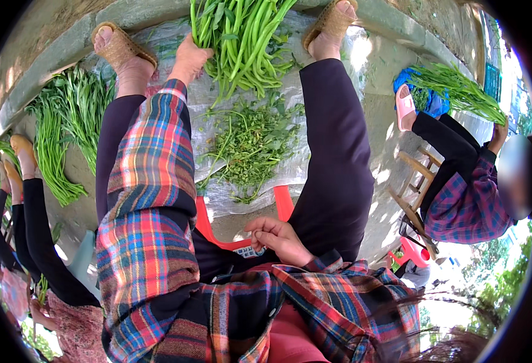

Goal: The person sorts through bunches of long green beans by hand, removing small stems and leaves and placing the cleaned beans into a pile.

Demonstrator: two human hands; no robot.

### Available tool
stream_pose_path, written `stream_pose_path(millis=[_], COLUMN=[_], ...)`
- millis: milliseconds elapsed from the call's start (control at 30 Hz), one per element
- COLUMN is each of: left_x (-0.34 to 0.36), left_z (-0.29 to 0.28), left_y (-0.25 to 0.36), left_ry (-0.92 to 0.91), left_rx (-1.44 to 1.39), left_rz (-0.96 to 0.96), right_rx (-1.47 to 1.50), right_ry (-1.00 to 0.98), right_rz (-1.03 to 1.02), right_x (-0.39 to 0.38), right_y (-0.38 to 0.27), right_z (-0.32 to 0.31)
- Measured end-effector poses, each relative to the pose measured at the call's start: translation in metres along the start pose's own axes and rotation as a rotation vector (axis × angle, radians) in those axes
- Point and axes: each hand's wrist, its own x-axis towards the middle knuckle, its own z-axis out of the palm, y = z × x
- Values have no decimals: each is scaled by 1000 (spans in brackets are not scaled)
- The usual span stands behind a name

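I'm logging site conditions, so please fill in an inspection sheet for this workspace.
Surface: pale plastic sheet spread on the ground, creased.
Job's things: bundle of long-stemmed leafy greens; pile of leafy trimmings nearer the wearer, both on the sheet.
Clutter: more stemmed bunches on the ground at left.
Left grip: at the bundle's left edge; exact hold unclear.
Right grip: over the lap, fingers curled, nothing seen held.
Cables: nothing seen.
Surroundings: seated co-worker at right holding greens; concrete curb ahead.
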Motion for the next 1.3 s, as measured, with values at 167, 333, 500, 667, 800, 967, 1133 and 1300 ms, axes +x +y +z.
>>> stream_pose_path(millis=[167, 333, 500, 667, 800, 967, 1133, 1300], left_x=[-27, -31, -52, -51, -58, -59, -59, -60], left_z=[0, -5, -16, -21, -21, -34, -50, -48], left_y=[35, 40, 77, 89, 106, 107, 145, 164], left_ry=[105, 143, 108, 140, 142, 80, -63, -216], left_rx=[110, 59, 180, 175, -60, -325, -291, -219], left_rz=[-48, 49, 8, -1, -62, -266, -302, -290], right_rx=[20, 41, 107, 153, 177, 184, 206, 186], right_ry=[-29, -76, -69, -144, -188, -192, -176, -155], right_rz=[-33, -80, -99, -117, -147, -146, -120, -75], right_x=[-6, -12, -18, -17, -16, -17, -19, -20], right_y=[3, 12, 12, 9, 9, 11, 10, 10], right_z=[3, -3, -4, -1, -4, -9, -8, -9])
